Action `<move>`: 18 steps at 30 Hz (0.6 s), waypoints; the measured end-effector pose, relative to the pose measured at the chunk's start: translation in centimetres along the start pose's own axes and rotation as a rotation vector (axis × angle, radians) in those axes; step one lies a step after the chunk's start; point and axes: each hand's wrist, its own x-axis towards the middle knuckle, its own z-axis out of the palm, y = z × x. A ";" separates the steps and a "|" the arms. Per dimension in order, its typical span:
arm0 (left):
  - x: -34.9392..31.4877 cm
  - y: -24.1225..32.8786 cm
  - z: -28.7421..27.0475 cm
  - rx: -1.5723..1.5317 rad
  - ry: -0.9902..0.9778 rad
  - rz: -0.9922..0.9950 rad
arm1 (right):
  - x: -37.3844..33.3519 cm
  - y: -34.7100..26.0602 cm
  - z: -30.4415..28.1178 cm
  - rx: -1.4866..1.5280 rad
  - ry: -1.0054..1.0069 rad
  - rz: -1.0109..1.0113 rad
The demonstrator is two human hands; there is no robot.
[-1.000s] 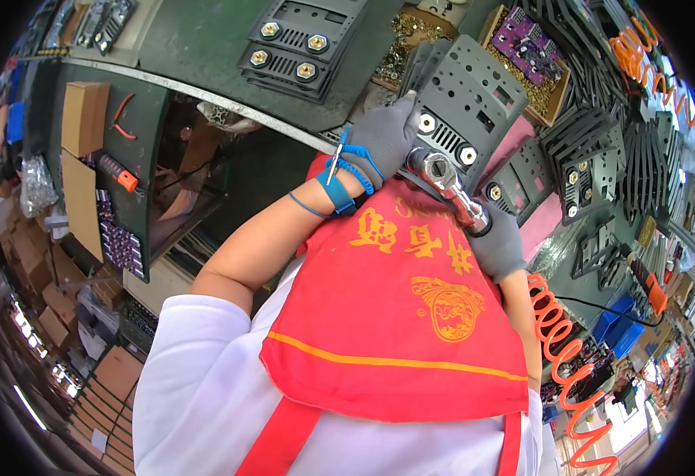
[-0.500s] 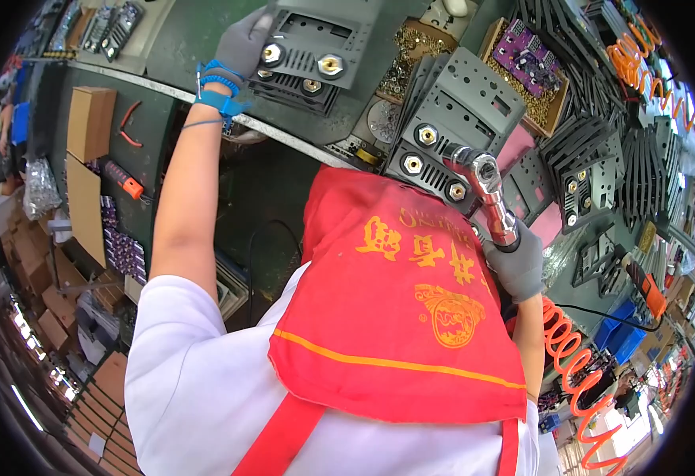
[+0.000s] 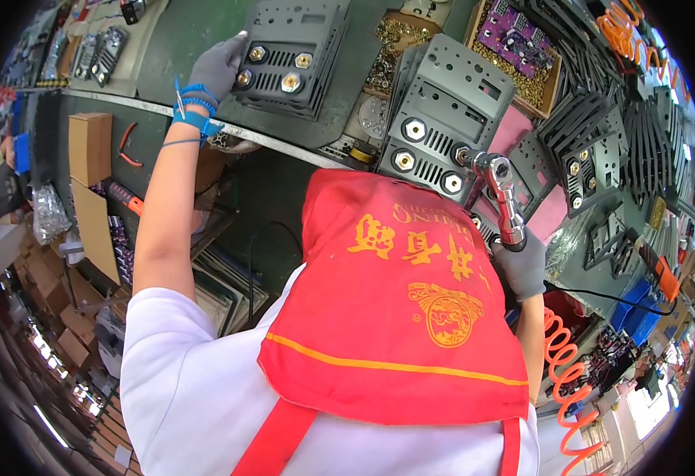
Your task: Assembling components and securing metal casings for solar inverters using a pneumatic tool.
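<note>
My left hand (image 3: 220,70), in a grey glove, is at the left edge of a stack of dark grey metal panels (image 3: 293,33). Its fingers lie stretched along that edge, and brass-and-metal fittings with hex nuts show on the top panel. My right hand (image 3: 522,266), also gloved, is closed around the handle of a shiny ratchet wrench (image 3: 507,208). The wrench's head sits over the upper right fitting of another grey panel (image 3: 448,95), which rests on a pile close to my red apron (image 3: 395,317). The other fittings there show bare nuts.
Trays of brass parts (image 3: 399,47) and a wooden box (image 3: 554,99) holding purple circuit boards stand behind. More grey panels (image 3: 645,159) are stacked at right, near a coiled orange hose (image 3: 570,381). A cardboard box (image 3: 91,147) and pliers (image 3: 128,145) are at left.
The panel by my left hand has come down onto the stack, and the hand has shifted left and down. The wrench head has moved slightly right and down, onto the upper right fitting.
</note>
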 end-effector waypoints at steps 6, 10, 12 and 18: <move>-0.3 1.7 -0.8 0.215 -0.078 -0.164 | 0.0 0.2 0.0 0.012 -0.007 0.012; 0.7 5.1 -1.7 0.383 -0.052 -0.158 | 0.4 0.3 0.0 -0.034 0.001 0.005; 1.0 9.8 -1.2 0.329 0.217 -0.095 | 0.8 0.2 0.1 -0.058 0.010 0.002; -2.6 24.9 8.8 -0.312 -0.057 0.020 | 1.8 -0.5 0.9 -0.229 0.016 -0.032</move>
